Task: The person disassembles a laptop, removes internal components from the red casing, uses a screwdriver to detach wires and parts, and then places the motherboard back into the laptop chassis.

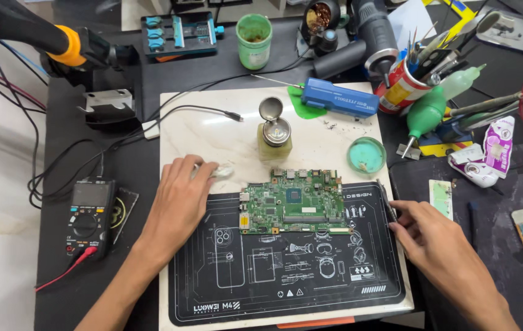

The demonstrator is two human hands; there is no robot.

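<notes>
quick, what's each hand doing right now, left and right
Left hand: closed on a small white wad beside the green circuit board.
Right hand: fingers pinching thin metal tweezers at the mat's edge.

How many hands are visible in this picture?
2: the left hand rests on the white slab touching a white wad; the right hand is at the dark mat's right edge, on a thin tool.

The left hand (178, 199) covered most of a white wad (219, 172), the right hand (424, 236) hid the lower end of a thin tool (387, 201), and both forearms ran off the bottom edge.
</notes>
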